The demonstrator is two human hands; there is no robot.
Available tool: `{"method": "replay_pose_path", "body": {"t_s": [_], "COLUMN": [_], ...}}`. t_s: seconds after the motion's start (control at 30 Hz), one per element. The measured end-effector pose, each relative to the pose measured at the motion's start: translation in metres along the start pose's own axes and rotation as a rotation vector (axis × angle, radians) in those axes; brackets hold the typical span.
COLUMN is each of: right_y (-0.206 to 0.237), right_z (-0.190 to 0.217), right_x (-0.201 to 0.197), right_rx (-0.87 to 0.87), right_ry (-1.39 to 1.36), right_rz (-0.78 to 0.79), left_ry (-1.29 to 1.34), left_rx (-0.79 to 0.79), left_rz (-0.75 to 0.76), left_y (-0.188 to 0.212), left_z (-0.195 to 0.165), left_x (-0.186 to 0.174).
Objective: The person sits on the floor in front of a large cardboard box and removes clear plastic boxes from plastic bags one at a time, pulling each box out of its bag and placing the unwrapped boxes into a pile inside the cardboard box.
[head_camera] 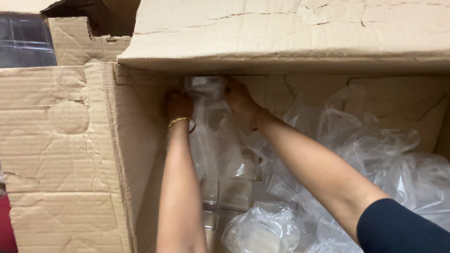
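Both hands are deep inside the big cardboard box (70, 140), up at its far end under the overhanging flap (290, 33). The left hand (178, 105), with a gold bangle (180, 121) at the wrist, and the right hand (238, 97) sit on either side of a tall clear plastic bag (213, 126) that looks to hold stacked clear containers. The right fingers seem curled onto the bunched top of the bag; the left fingers are in shadow against the box wall, so I cannot tell whether they grip the plastic or only press on it. As I see it, the bag stands more or less on end, its long axis running from the gathered top at the hands down toward the box floor nearer the camera, with the top pointing up and away under the flap. My worry would be the thin film: held only by the gathered top, it could stretch or tear, or slide through the fingers, and the contents would drop among the loose plastic sheeting (375, 150) and the other bagged containers (262, 229) lying below. The low flap is a second hazard, since the bag top or knuckles could catch on its edge. A square clear tub (234, 193) close beneath might also snag the bag's lower end.
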State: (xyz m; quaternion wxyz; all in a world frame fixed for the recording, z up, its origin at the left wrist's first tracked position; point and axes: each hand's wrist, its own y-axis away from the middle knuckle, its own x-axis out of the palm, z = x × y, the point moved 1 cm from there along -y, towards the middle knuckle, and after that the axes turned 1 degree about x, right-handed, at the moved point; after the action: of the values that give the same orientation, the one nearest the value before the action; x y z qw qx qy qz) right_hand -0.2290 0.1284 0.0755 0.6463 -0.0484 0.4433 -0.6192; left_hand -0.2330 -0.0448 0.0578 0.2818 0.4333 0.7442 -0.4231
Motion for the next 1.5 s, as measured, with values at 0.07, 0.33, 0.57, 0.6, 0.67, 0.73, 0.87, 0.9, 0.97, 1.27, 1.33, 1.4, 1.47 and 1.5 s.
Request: {"method": "replay_pose_path", "body": {"t_s": [0.07, 0.33, 0.57, 0.6, 0.67, 0.73, 0.87, 0.9, 0.97, 1.27, 1.33, 1.4, 1.47, 1.5], "right_y": [0.002, 0.025, 0.066, 0.066, 0.068, 0.068, 0.077, 0.080, 0.084, 0.098, 0.113, 0.120, 0.128, 0.129], "right_z": [-0.005, -0.018, -0.011, -0.010, -0.012, -0.015, -0.026, -0.028, -0.030, -0.002, 0.020, 0.039, 0.055, 0.057], "right_x": [0.002, -0.015, -0.021, -0.018, -0.010, 0.003, 0.014, 0.015, 0.016, -0.023, -0.038, -0.050, -0.061, -0.071], "right_rx": [0.022, -0.087, 0.196, 0.213, 0.288, 0.397, 0.495, 0.495, 0.471, 0.863, 0.641, 0.500, 0.411, 0.397], "right_ry": [-0.016, 0.148, -0.149, -0.227, -0.356, -0.464, -0.443, -0.342, -0.128, -1.075, -1.006, -0.814, -0.707, -0.689], "right_rz": [0.028, -0.223, -0.234, -0.215, -0.170, -0.126, 0.041, 0.114, 0.257, 0.629, 0.887, 0.995, 1.081, 1.111], "left_ry": [0.009, 0.451, 0.861, 0.919, 1.034, 1.224, 1.226, 1.133, 0.943, 0.962, 0.963, 0.916, 0.814, 0.884], "left_rx": [0.120, -0.018, -0.183, -0.255, -0.411, -0.339, -0.361, -0.296, -0.173, -0.094, 0.059, 0.117, 0.081, 0.012], "left_rz": [-0.025, -0.041, 0.097, 0.080, 0.048, 0.046, -0.005, -0.002, 0.005, 0.124, 0.195, 0.266, 0.355, 0.395], "left_y": [0.001, 0.013, 0.067, 0.071, 0.078, 0.083, 0.094, 0.092, 0.094, 0.093, 0.095, 0.105, 0.125, 0.133], "left_z": [0.001, -0.011, 0.019, 0.025, 0.038, 0.046, 0.059, 0.058, 0.055, 0.025, 0.015, 0.009, 0.006, 0.007], "left_x": [-0.003, 0.001, 0.014, 0.018, 0.027, 0.038, 0.050, 0.050, 0.051, 0.039, 0.032, 0.029, 0.023, 0.018]}}
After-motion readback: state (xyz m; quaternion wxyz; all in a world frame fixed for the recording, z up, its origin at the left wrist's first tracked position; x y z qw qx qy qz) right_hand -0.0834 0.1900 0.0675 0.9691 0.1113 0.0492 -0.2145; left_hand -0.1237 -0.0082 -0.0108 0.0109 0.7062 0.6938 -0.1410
